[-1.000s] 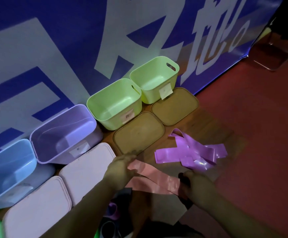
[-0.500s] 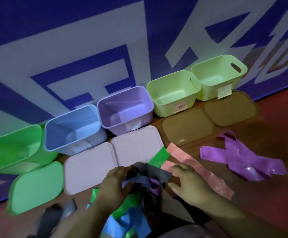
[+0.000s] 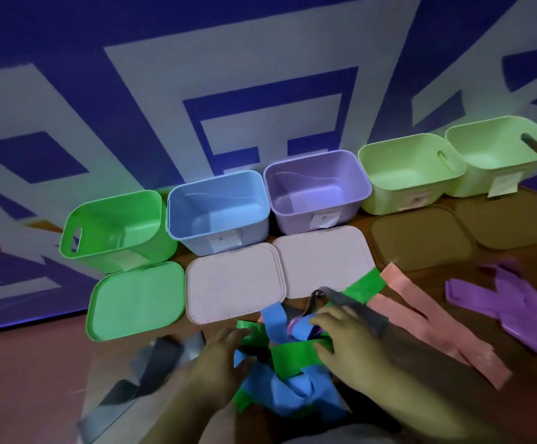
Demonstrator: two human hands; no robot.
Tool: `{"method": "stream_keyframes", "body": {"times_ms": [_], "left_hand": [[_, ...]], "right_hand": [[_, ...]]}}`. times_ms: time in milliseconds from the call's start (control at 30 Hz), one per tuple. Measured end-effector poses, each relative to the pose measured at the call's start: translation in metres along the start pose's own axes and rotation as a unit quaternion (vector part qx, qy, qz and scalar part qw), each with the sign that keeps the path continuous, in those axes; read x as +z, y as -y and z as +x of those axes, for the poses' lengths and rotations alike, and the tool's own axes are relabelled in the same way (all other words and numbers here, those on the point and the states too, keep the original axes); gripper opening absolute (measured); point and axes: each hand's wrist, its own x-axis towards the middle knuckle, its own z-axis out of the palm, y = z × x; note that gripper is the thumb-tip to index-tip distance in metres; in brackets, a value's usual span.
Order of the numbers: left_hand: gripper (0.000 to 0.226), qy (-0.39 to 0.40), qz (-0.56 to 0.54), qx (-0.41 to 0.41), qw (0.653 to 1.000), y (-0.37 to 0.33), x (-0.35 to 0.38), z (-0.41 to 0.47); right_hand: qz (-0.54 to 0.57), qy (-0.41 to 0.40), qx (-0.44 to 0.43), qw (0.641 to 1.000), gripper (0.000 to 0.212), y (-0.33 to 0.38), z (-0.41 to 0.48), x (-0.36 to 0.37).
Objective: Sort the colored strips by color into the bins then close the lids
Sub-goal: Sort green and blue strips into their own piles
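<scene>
Pressing into a strip pile [image 3: 280, 390] with left hand [image 3: 219, 346] flat, holding nothing; right hand [image 3: 344, 338] curled on top, hold unclear. Between them, lying crosswise: green strip [image 3: 293, 349]. Green bin [image 3: 123, 248] up and left, nearer left hand.

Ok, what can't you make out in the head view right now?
Bin labels: too small and blurred to read.
Mixed pile: partly hidden under the left hand and right hand; strip count unclear.
Whether either hand grips a strip: motion blur.
Purple strips: cut off by the right edge.
</scene>
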Motion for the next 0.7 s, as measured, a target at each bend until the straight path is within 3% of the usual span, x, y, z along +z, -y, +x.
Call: {"method": "stream_keyframes", "body": {"times_ms": [100, 267, 467, 700], "left_hand": [[0.053, 0.015, -0.015, 0.021, 1.0, 0.005, 0.0, 0.001], [0.041, 0.067, -0.023, 0.062, 0.996, -0.013, 0.004, 0.015], [0.043, 0.108, -0.047, 0.037, 0.992, -0.031, 0.024, 0.027], [0.013, 0.045, -0.079, 0.034, 0.995, -0.051, 0.011, 0.028]], "right_hand": [[-0.013, 0.04, -0.029, 0.999, 0.04, 0.012, 0.003, 0.01], [-0.055, 0.165, 0.003, 0.985, 0.055, 0.017, 0.011, 0.019], [-0.04, 0.163, 0.054, 0.984, 0.054, 0.008, 0.013, 0.016], [0.004, 0.144, 0.085, 0.986, 0.048, 0.001, 0.006, 0.013]]}}
